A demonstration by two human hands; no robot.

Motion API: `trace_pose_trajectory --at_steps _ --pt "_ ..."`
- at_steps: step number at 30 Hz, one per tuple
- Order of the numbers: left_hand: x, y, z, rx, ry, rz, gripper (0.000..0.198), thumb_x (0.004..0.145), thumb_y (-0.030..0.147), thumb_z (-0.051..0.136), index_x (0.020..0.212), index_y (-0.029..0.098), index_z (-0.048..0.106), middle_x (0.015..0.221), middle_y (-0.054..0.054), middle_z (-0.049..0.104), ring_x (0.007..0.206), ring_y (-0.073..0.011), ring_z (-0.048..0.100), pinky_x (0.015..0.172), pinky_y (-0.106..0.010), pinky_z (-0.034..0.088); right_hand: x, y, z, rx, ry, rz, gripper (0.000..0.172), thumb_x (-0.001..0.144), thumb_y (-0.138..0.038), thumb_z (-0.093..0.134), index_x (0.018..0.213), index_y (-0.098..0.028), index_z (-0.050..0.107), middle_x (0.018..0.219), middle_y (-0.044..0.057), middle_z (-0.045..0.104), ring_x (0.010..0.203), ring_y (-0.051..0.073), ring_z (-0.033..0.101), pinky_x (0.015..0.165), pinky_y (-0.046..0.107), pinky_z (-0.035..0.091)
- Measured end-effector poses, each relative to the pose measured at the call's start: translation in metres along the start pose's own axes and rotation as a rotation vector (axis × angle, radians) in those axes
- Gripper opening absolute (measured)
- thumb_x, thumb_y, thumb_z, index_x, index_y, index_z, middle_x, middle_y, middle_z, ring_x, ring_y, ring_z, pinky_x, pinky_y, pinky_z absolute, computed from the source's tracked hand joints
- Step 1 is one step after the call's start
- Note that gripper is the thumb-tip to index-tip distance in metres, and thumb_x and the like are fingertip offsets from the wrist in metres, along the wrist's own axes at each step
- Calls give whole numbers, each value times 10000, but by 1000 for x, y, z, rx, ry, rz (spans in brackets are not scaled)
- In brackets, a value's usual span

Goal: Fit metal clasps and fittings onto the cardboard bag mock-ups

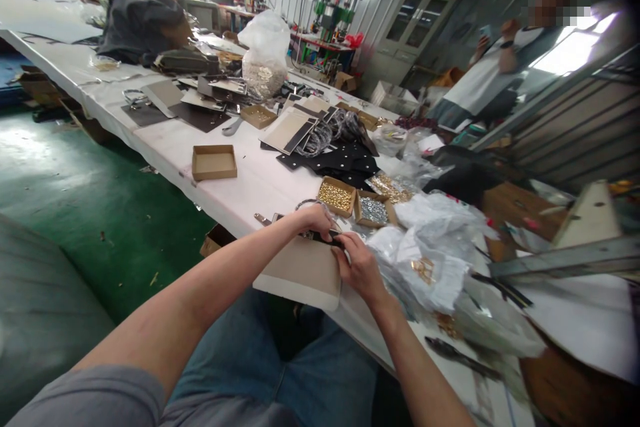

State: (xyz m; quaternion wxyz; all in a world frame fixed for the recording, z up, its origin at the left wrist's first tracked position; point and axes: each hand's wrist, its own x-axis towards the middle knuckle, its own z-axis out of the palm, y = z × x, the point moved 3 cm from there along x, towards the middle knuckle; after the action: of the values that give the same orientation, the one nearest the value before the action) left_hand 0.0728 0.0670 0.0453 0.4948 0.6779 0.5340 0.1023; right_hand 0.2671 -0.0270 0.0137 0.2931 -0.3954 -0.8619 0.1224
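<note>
Left hand is gripping a black strip at the far edge of a beige panel; right hand is pinching the strip's right end, close beside it. Panel is lying at the worktop edge, partly overhanging above the lap. Just beyond the hands, boxes of gold-coloured pieces and silver-coloured pieces are standing side by side.

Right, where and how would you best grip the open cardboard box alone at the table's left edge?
Probably pinch the cardboard box by its right wall, from above: the open top leaves that thin, upright wall reachable inside and out.
</note>
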Motion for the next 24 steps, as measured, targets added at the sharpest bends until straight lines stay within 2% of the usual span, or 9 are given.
trace_pose_trajectory --at_steps 9,14,16,19,21,24 --pt "-4 3 1 79 7 28 329 619 117 944 928 226 909 874 -5 838 876 -207 727 665 -224 511 -1 1 1 15 19 -10 294 1147 -318 543 1391 -264 696 1313 151 719 1242 338 706 1118 543 609" --pt "-8 5 0 121 3 37 386 652 152 957 1029 228 927 934 -1 852 884 -193 726 699 -211 527 6 -2 -11 68 -9 36 290 1140 -374 578 1346 -260 747 1288 145 741 1200 328 720 1080 526 617" --pt "-11 5 -1 116 8 24 422 664 160 956 1079 227 926 929 -1 848 859 -186 725 699 -208 531 8 -3 -21 134 1 95 275 1140 -402 594 1279 -266 789 1259 128 762 1175 314 733 1065 499 614" --pt "-13 5 -1 74 13 9 451 698 167 938 1145 230 922 931 2 842 838 -175 722 685 -202 529 6 -1 -33 263 105 274 283 1129 -443 630 1209 -265 836 1198 102 798 1104 284 758 1015 448 625" --pt "-13 6 -2 65 6 -2 464 687 155 938 1144 235 924 924 3 838 857 -181 727 697 -200 534 3 2 -34 385 148 416 333 1087 -481 703 1295 -253 827 1121 85 814 1003 258 769 938 415 646" --pt "-12 8 -4 55 -1 -14 477 634 124 948 1095 247 929 881 5 830 903 -206 738 733 -202 549 -1 5 -26 528 148 548 558 988 -526 830 1455 -228 770 1053 67 830 929 231 774 917 401 660"
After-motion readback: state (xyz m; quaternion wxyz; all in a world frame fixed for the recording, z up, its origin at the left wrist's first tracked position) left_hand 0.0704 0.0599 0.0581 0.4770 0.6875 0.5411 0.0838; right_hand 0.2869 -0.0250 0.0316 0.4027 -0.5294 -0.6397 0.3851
